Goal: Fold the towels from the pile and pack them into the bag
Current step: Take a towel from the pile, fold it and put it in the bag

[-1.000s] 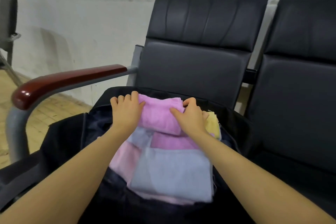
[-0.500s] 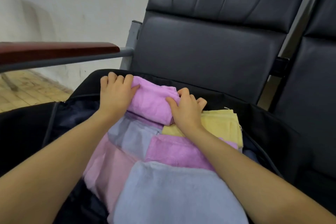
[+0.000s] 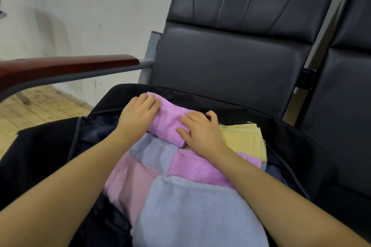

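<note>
Here, you are leaning over an open black bag [image 3: 285,132] sitting on a dark chair [image 3: 230,62], and both your hands are settling a folded purple towel [image 3: 168,124] at the bag's far end, toward twelve o'clock. Your left hand [image 3: 138,115] is lying flat over the towel's ten o'clock end, fingers straight and close together, apparently pressing it down so the fold is not springing open. Your right hand [image 3: 200,132] is resting on the towel's four o'clock end with fingers spread and slightly bent, the thumb along the near edge; it is pressing, not clasping, as far as I can tell. Neither hand is closing around anything.

Other folded towels are already lying in the bag: a yellow towel [image 3: 247,138] at three o'clock of your right hand, touching it, a second purple towel [image 3: 192,166] under your right wrist, a pink towel [image 3: 128,178] at seven o'clock, and a grey towel [image 3: 190,212] nearest you at six o'clock. They are sitting edge to edge, probably to fill the bag evenly. A red armrest [image 3: 66,66] is running across at nine o'clock.
</note>
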A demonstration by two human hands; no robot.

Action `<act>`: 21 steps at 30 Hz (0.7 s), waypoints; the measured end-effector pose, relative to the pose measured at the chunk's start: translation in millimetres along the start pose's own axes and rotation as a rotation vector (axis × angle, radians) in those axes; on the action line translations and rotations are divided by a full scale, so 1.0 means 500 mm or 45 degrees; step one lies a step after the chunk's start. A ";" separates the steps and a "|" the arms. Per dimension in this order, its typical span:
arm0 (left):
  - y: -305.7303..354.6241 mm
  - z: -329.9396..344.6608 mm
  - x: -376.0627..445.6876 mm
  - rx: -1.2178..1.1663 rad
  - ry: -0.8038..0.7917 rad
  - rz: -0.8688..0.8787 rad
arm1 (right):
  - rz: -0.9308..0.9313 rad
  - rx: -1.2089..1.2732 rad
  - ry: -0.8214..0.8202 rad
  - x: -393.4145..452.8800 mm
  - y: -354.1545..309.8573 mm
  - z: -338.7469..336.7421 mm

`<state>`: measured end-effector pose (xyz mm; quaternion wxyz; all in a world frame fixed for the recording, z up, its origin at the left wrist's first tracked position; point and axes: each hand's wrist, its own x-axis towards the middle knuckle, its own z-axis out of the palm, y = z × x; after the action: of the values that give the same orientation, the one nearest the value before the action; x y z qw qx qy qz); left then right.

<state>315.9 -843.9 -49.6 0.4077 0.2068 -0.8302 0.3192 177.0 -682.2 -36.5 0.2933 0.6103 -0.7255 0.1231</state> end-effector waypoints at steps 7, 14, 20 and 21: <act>0.012 -0.015 -0.032 -0.187 -0.452 -0.200 | 0.002 -0.071 -0.433 -0.013 0.011 -0.008; 0.014 0.014 0.004 -0.195 -0.984 -0.307 | 0.107 0.038 -0.702 0.004 0.022 0.013; 0.021 -0.006 0.021 -0.134 -1.116 -0.302 | 0.128 0.045 -0.777 0.012 0.021 0.015; 0.020 -0.019 0.030 -0.122 -1.131 -0.296 | 0.140 0.061 -0.802 0.010 0.020 0.009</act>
<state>306.4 -831.3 -36.7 0.0546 0.3960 -0.9096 0.1131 165.9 -686.4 -35.2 0.0326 0.5851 -0.8094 -0.0391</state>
